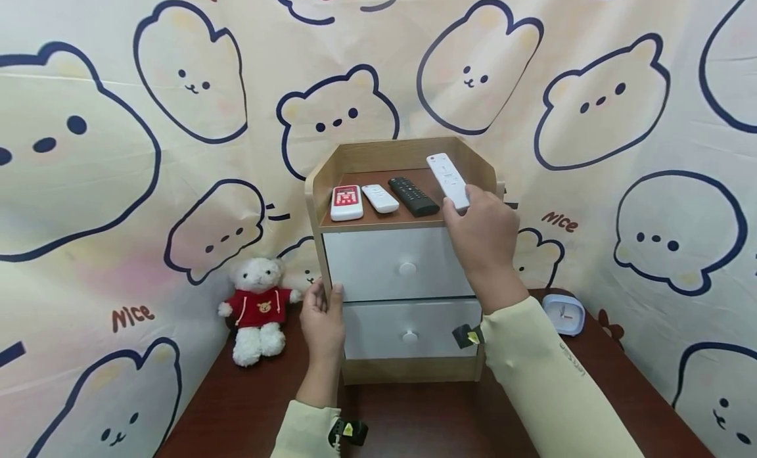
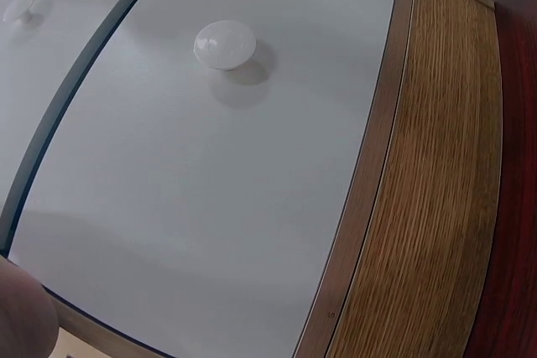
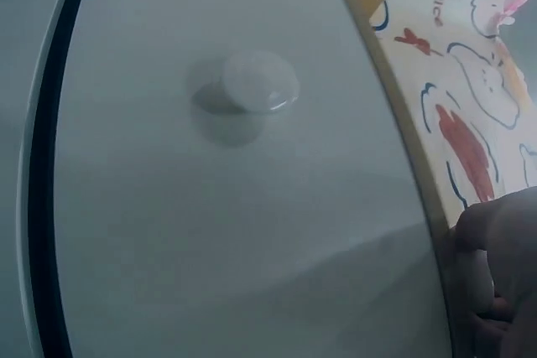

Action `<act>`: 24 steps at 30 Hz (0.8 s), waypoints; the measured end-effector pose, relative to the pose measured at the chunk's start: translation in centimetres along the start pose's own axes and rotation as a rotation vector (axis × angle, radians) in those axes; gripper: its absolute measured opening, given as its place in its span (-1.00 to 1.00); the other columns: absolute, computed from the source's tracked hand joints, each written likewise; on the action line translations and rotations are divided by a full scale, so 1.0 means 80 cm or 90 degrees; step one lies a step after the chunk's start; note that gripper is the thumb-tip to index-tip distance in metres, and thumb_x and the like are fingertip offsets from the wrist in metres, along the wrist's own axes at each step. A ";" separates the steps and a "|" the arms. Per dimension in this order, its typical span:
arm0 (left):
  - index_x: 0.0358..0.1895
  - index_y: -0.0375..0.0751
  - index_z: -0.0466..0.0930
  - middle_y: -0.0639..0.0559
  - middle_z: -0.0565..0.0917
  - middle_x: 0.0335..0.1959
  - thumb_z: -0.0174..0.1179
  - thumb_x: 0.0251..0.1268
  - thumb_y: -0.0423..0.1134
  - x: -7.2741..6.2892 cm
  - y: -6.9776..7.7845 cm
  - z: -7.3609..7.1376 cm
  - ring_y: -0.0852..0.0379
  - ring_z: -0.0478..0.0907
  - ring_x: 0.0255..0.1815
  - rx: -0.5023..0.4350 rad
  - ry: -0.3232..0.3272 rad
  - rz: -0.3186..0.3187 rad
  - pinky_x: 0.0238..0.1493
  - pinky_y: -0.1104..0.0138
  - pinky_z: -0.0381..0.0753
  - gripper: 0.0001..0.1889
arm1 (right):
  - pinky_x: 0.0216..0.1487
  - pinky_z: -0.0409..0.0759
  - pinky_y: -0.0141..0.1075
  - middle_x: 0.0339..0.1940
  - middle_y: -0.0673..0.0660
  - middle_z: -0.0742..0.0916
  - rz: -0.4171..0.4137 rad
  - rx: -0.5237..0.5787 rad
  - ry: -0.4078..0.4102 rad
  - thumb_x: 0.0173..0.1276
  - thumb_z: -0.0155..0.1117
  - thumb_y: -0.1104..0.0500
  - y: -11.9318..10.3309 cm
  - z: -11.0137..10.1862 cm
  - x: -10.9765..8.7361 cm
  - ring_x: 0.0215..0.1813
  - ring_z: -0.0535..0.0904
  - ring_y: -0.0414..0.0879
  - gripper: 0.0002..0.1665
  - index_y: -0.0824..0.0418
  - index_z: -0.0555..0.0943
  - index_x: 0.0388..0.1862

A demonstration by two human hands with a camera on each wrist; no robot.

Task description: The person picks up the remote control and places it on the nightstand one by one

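My right hand [image 1: 487,238] grips the lower end of a long white remote control [image 1: 446,175] over the right part of the cabinet's top shelf. In the right wrist view, part of the right hand [image 3: 508,262] shows at the edge; most of the remote is out of sight there. My left hand [image 1: 322,326] rests against the left side of the small cabinet [image 1: 408,369], thumb by its front edge. A black remote control [image 1: 414,196], a short white remote [image 1: 380,198] and a white remote with a red face [image 1: 346,203] lie side by side on the shelf.
Two white drawers with round knobs [image 1: 407,269] front the cabinet, both closed. A white teddy bear in a red hoodie [image 1: 258,307] sits on the dark table [image 1: 414,418] at left. At right stands a small white clock [image 1: 564,315]. A printed curtain [image 1: 378,44] hangs behind.
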State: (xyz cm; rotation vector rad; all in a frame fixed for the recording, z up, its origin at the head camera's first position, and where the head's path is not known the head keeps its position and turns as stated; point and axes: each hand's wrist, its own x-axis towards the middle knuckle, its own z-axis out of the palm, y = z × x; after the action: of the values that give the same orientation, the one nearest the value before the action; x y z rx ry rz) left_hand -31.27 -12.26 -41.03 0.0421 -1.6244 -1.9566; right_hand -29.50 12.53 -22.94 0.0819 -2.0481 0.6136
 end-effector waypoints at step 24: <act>0.47 -0.28 0.51 -0.22 0.63 0.47 0.37 0.59 -0.15 0.001 0.002 -0.001 -0.02 0.52 0.54 -0.007 -0.004 0.003 0.59 0.11 0.46 -0.47 | -0.37 0.69 -0.05 -0.28 0.42 0.83 -0.012 -0.201 -0.137 0.58 0.31 -0.08 -0.013 -0.004 0.015 -0.30 0.78 0.24 -0.39 0.55 0.76 -0.02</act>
State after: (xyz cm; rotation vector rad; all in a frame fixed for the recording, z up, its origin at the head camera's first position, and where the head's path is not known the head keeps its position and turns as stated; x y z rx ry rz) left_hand -31.25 -12.38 -40.90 0.0277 -1.6155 -1.9638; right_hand -29.62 12.01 -21.39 -0.0186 -2.3251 0.2729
